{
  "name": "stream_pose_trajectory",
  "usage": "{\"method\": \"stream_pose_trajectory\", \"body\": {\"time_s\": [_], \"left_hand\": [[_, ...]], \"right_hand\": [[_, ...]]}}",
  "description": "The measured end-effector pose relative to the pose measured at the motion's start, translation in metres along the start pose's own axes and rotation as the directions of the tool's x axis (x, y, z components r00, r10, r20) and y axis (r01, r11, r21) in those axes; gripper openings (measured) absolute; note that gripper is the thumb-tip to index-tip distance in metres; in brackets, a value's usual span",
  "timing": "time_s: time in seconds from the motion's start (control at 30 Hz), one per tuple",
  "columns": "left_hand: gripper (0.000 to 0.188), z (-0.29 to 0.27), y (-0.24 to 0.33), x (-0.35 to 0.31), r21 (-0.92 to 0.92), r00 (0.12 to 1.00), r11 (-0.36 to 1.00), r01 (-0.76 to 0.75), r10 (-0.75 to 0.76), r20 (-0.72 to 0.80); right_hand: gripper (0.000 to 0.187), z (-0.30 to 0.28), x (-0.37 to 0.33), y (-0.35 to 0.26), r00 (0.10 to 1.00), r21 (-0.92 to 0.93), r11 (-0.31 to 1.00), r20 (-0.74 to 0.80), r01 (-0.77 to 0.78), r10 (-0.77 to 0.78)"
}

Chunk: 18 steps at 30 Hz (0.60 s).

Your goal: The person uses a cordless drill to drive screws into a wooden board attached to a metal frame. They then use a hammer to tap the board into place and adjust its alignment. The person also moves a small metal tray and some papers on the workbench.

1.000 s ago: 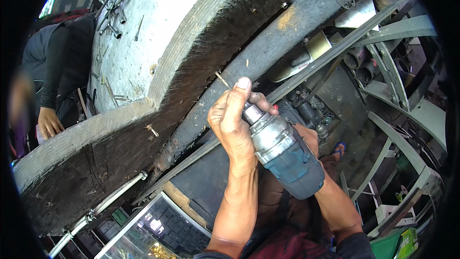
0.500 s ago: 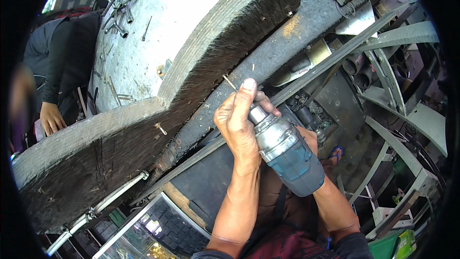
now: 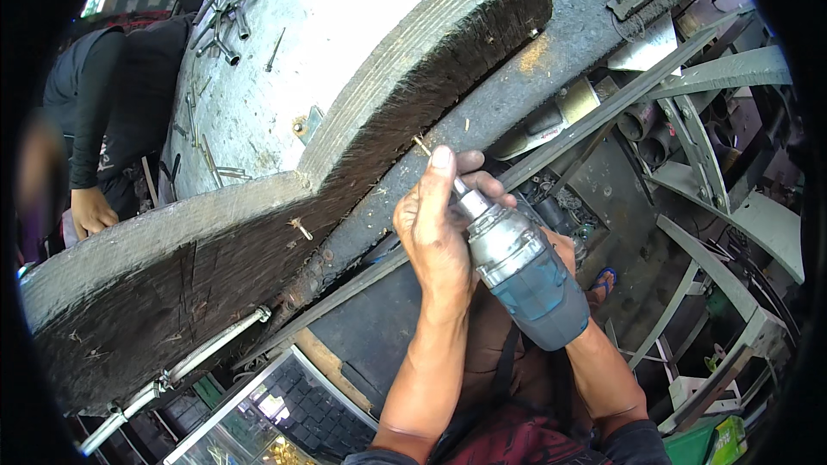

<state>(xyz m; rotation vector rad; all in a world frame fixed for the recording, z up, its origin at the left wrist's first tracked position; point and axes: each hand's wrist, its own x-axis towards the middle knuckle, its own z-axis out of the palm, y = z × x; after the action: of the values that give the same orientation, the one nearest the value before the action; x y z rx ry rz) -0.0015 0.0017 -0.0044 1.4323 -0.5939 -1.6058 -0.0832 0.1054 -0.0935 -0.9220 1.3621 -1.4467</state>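
Note:
Both of my hands are at a teal-and-grey cordless impact driver (image 3: 536, 286) with a silver metal nose, tilted up to the left. My right hand (image 3: 562, 251) grips its handle, mostly hidden behind the tool's body. Just ahead of the nose, my left hand (image 3: 435, 224) is closed, its thumb and fingers around a thin metal bit (image 3: 460, 189). A short length of the bit shows between the fingers and the nose. Beyond the thumb stands a slim tip (image 3: 421, 145), close to the dark side of a thick curved wooden piece (image 3: 413, 77); whether it touches, I cannot tell.
Loose metal tools (image 3: 226, 21) lie on the pale worktop (image 3: 284, 95). At the left, a co-worker's hand (image 3: 90, 211) rests by the wood's edge. A bar clamp (image 3: 215, 340) sits at lower left. Curved metal frames (image 3: 719, 69) stand on the right, above the floor.
The wood and worktop have shifted slightly right in view. My left fingers have slid a little off the driver's nose, so more of the thin bit shows. Both hands keep their hold.

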Motion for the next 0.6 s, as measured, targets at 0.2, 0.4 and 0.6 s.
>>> {"method": "stream_pose_trajectory", "body": {"time_s": [0.2,0.4,0.6], "left_hand": [[0.023,-0.035,0.008,-0.035,0.657,0.873,0.636,-0.405,0.482,0.072],[0.042,-0.037,0.028,-0.059,0.528,0.477,0.024,-0.849,0.465,0.745],[0.041,-0.009,-0.004,-0.06,0.377,0.355,-0.009,-0.926,0.312,0.881]], "right_hand": [[0.022,-0.008,0.001,-0.001,0.996,-0.146,0.985,0.034,0.088,-0.084],[0.02,-0.015,0.006,-0.005,0.99,-0.164,0.98,0.098,0.114,-0.098],[0.019,-0.017,0.007,-0.008,0.992,-0.094,0.991,0.099,0.093,-0.084]]}}
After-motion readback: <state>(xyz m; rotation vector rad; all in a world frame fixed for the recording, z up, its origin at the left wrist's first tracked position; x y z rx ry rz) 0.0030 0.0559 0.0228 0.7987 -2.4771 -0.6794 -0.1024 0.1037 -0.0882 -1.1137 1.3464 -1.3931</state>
